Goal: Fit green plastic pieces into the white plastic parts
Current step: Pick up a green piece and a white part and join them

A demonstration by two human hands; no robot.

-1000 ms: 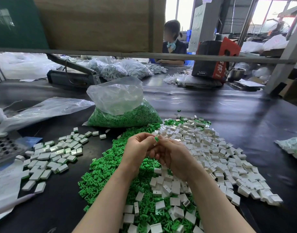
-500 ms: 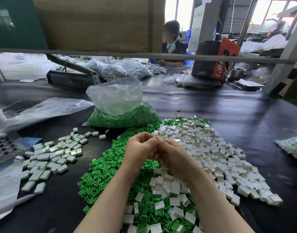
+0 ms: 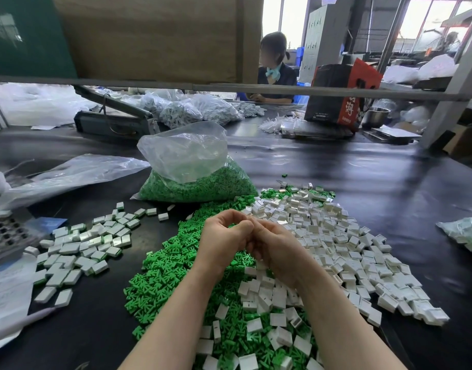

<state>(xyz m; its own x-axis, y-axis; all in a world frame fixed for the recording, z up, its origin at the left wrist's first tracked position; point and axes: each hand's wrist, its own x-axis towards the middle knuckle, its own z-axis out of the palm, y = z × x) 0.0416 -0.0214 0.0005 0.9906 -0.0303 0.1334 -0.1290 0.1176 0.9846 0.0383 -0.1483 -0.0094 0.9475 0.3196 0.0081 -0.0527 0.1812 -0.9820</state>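
Note:
My left hand [image 3: 224,241] and my right hand [image 3: 277,249] meet fingertip to fingertip above the table, fingers curled and pinching together. Whatever small piece sits between them is hidden by the fingers. Below the hands lies a heap of loose green plastic pieces [image 3: 171,263]. It runs into a wide spread of white plastic parts [image 3: 336,236] on the right. To the left is a separate group of white parts with green showing at their edges [image 3: 80,247].
A clear bag of green pieces [image 3: 200,182] stands behind the heaps on the black table [image 3: 363,177]. An empty plastic bag [image 3: 69,174] and a grey perforated tray [image 3: 5,236] lie at the left. Another bag of parts [image 3: 464,233] sits at the right edge. A person works at the far side.
A green piece showed between my fingertips a second ago. My hands have closed together over it and it is out of sight now. Both hands stay in the same place.

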